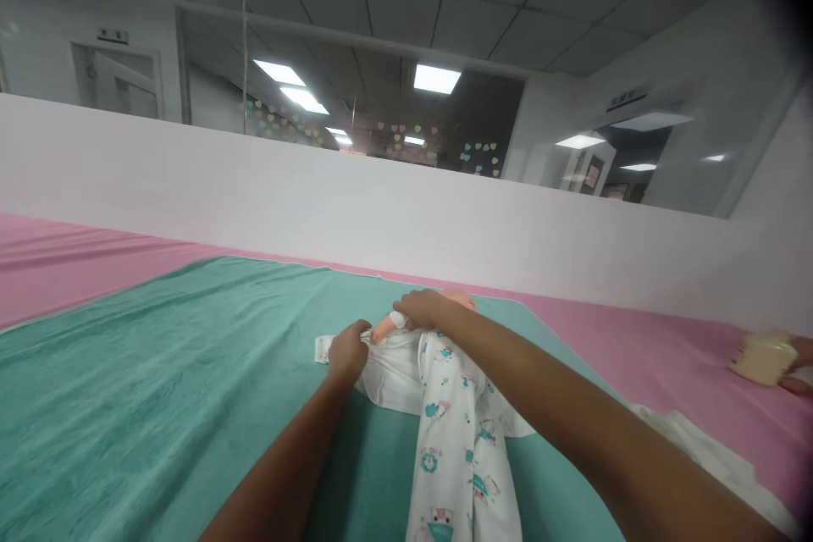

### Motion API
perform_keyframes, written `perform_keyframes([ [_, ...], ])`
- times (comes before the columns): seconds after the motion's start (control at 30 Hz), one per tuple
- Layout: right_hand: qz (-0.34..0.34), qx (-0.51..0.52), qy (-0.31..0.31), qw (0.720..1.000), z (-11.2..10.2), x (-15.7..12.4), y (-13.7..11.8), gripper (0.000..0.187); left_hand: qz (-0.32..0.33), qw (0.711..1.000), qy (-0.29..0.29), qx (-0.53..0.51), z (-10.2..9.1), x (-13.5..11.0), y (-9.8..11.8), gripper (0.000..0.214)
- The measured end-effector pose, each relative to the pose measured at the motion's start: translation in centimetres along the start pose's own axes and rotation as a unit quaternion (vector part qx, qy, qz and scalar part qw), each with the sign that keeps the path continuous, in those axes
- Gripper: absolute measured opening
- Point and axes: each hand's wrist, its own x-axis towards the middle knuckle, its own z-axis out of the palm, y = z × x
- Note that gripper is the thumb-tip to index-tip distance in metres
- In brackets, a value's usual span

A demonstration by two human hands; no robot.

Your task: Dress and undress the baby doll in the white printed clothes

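A baby doll point(461, 300) lies on a teal towel point(158, 389), dressed in a white printed baby suit point(454, 432). My left hand point(347, 352) is closed on the suit's white sleeve, pinching the fabric near the cuff. My right hand point(420, 308) is curled over the doll's pink arm point(384, 329) where it comes out of the sleeve, close to the doll's head. The doll's body is mostly hidden by the suit and my right forearm.
The towel lies on a pink sheet point(666, 356) backed by a low white wall point(318, 203). At the right edge another person's hand point(801, 366) rests by a cream object point(762, 357). White cloth point(711, 457) lies bunched at the lower right.
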Motion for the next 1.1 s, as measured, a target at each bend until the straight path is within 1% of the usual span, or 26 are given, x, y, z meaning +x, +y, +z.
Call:
perform_keyframes([
  [0.1, 0.004, -0.002, 0.018, 1.0, -0.4, -0.6, 0.7, 0.025, 0.009, 1.0, -0.019, -0.004, -0.2, -0.2, 0.2, 0.053],
  [0.17, 0.004, 0.002, 0.031, 1.0, -0.2, -0.6, 0.5, 0.025, 0.028, 0.999, -0.011, 0.02, -0.3, -0.6, 0.6, 0.057],
  [0.27, -0.008, 0.015, 0.052, 0.998, 0.8, 0.2, -1.1, 0.027, 0.099, 0.991, 0.015, 0.093, -0.3, -1.5, 1.6, 0.063],
  [0.3, -0.016, 0.022, 0.059, 0.998, 1.3, 0.6, -1.8, 0.029, 0.12, 0.985, 0.021, 0.121, -0.3, -1.8, 1.9, 0.061],
  [0.37, -0.033, 0.039, 0.071, 0.996, 2.2, 1.3, -3.1, 0.031, 0.146, 0.974, 0.027, 0.172, -0.3, -2.3, 2.3, 0.052],
  [0.47, -0.049, 0.065, 0.094, 0.992, 3.2, 1.7, -3.9, 0.034, 0.14, 0.966, 0.03, 0.215, -0.4, -2.5, 2.2, 0.036],
  [0.57, -0.046, 0.158, 0.124, 0.978, 3.9, 0.7, -2.4, 0.04, 0.126, 0.962, 0.017, 0.242, -0.6, -2.5, 1.7, 0.032],
  [0.67, 0.005, 0.252, 0.174, 0.952, 5.2, -2.1, 0.1, 0.046, 0.121, 0.956, 0.014, 0.267, -0.8, -2.5, 1.3, 0.03],
  [0.73, 0.053, 0.298, 0.231, 0.925, 7.0, -4.8, 1.3, 0.044, 0.126, 0.952, 0.018, 0.28, -0.9, -2.6, 1.3, 0.029],
  [0.77, 0.078, 0.326, 0.262, 0.905, 8.2, -6.3, 1.7, 0.043, 0.127, 0.949, 0.022, 0.287, -1.0, -2.7, 1.4, 0.029],
  [0.8, 0.1, 0.348, 0.289, 0.886, 9.7, -7.9, 2.1, 0.043, 0.126, 0.947, 0.026, 0.294, -1.0, -2.8, 1.4, 0.029],
  [0.83, 0.122, 0.359, 0.306, 0.873, 11.3, -9.5, 2.4, 0.043, 0.123, 0.945, 0.029, 0.301, -1.0, -2.9, 1.5, 0.029],
  [0.87, 0.146, 0.358, 0.314, 0.867, 13.1, -11.1, 2.8, 0.044, 0.117, 0.944, 0.03, 0.308, -1.0, -3.0, 1.6, 0.028],
  [0.9, 0.169, 0.349, 0.312, 0.867, 14.9, -12.6, 3.2, 0.045, 0.11, 0.942, 0.03, 0.315, -1.0, -3.1, 1.7, 0.028],
  [0.93, 0.188, 0.33, 0.302, 0.874, 16.7, -14.0, 3.8, 0.046, 0.104, 0.941, 0.03, 0.319, -0.9, -3.2, 1.8, 0.027],
  [1.0, 0.24, 0.313, 0.265, 0.88, 19.7, -16.4, 5.2, 0.05, 0.099, 0.941, 0.035, 0.32, -1.0, -3.2, 1.9, 0.027],
  [1.03, 0.266, 0.317, 0.241, 0.878, 20.8, -17.3, 6.0, 0.052, 0.101, 0.943, 0.043, 0.315, -1.0, -3.2, 2.1, 0.027],
  [1.1, 0.309, 0.34, 0.202, 0.865, 22.1, -18.4, 7.5, 0.054, 0.108, 0.95, 0.062, 0.287, -1.2, -3.1, 2.6, 0.03],
])
